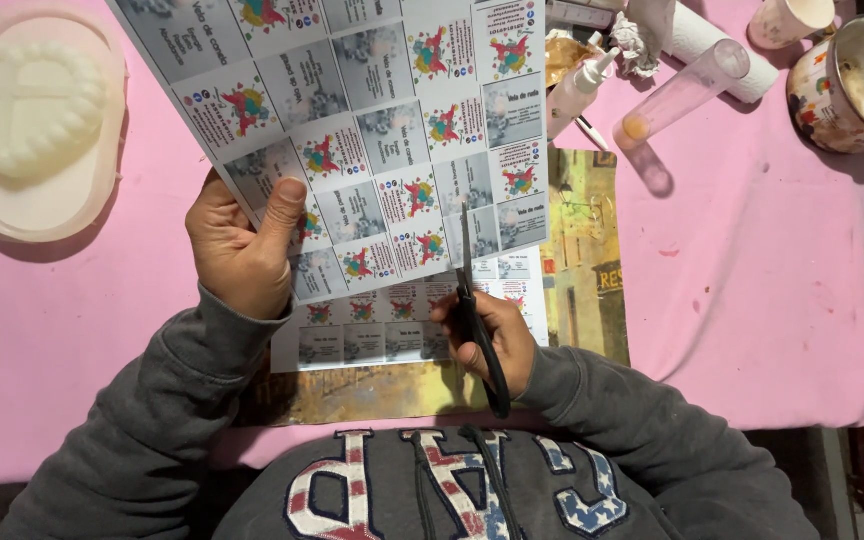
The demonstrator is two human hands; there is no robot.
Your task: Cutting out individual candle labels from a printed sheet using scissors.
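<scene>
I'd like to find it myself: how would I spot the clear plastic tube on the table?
Start at the pink tablecloth and look to its far right corner, where a stained enamel mug stands. Just left of it lies the clear plastic tube, tilted; unlike the white paper roll behind it, you can see through it.

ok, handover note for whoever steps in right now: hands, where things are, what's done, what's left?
Left hand: holds the printed label sheet up by its lower edge, thumb on top.
Right hand: grips black scissors, blades pointing up into the sheet's lower edge.
Second sheet of labels lies flat beneath, on a yellowish mat over the pink cloth.
Done: cut just started between label columns.
Left: nearly all labels remain uncut.
</scene>
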